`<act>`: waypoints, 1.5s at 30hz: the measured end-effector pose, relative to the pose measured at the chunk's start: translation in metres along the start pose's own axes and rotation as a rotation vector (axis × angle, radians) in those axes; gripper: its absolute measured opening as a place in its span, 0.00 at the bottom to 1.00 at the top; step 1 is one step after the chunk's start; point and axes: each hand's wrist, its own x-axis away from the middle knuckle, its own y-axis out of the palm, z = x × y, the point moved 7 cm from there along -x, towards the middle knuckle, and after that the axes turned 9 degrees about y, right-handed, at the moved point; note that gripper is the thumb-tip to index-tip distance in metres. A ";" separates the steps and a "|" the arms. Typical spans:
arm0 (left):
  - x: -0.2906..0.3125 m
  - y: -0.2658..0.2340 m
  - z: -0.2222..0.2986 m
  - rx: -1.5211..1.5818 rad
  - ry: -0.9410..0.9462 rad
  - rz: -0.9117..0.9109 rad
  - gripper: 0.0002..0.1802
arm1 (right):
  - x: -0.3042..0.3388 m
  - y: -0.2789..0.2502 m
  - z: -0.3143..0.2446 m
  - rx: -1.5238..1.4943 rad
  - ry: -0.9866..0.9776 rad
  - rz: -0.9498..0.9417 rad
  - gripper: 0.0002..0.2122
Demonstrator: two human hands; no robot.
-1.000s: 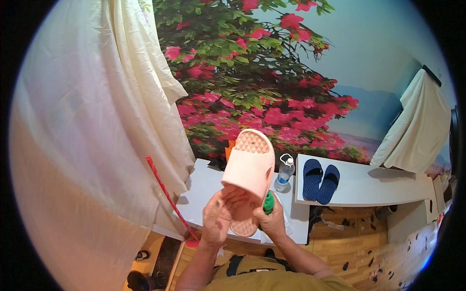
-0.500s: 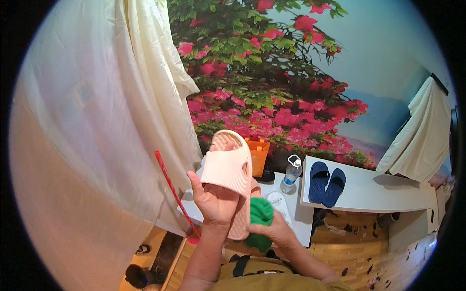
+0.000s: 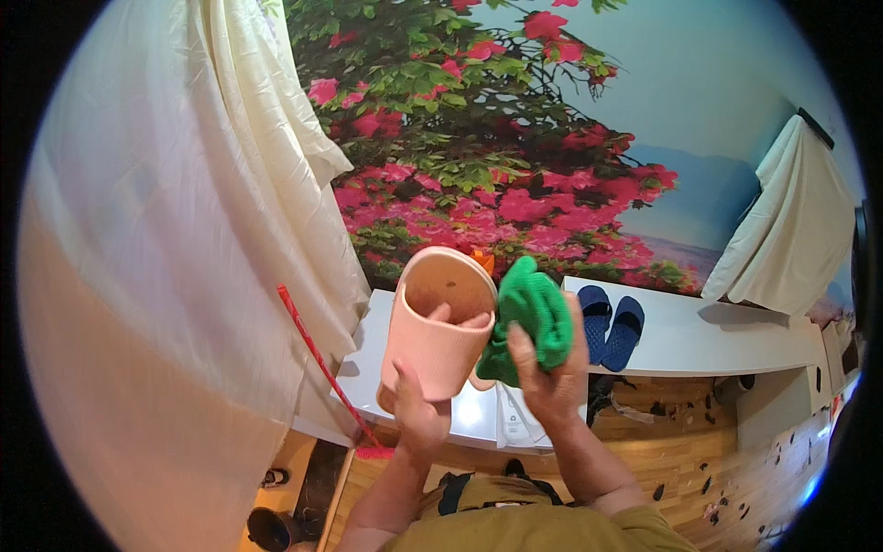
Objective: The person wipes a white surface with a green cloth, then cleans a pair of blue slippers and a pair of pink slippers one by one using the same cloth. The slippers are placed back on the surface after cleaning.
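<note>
Flowered wall [image 3: 515, 175] backs pink slipper [image 3: 432, 354], green cloth [image 3: 533, 317].

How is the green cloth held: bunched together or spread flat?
Bunched together: the green cloth shows thick, layered folds gripped in the right hand.

Navy slippers [image 3: 625, 333] on white shelf [image 3: 736, 342] (pink-flowered mural [image 3: 543, 156] behind); red pole [image 3: 318, 353] tilted beside cream curtain [image 3: 184, 239].

1. mustard-brown top [image 3: 515, 535], loose, with a short right sleeve [image 3: 648, 529].
2. dark band [image 3: 451, 494] at the front, a small pale mark [image 3: 501, 503] beside it.
3. left hand [image 3: 421, 419] and right hand [image 3: 554, 391] bare.
</note>
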 end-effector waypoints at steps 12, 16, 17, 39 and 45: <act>-0.002 0.020 0.016 0.022 0.117 -0.017 0.64 | 0.030 0.043 -0.010 0.084 -0.067 -0.208 0.25; -0.001 0.007 0.003 -0.115 0.126 -0.019 0.64 | 0.032 0.045 0.006 0.104 -0.061 -0.226 0.25; 0.002 0.004 -0.006 -0.083 0.085 -0.004 0.65 | 0.032 0.043 0.010 0.096 -0.059 -0.183 0.25; -0.024 -0.033 0.000 0.353 -0.012 0.076 0.55 | 0.089 0.077 0.017 -0.193 0.142 -0.655 0.31; -0.034 -0.045 0.000 0.583 -0.002 0.137 0.62 | 0.088 0.016 0.061 -0.651 0.920 -0.248 0.19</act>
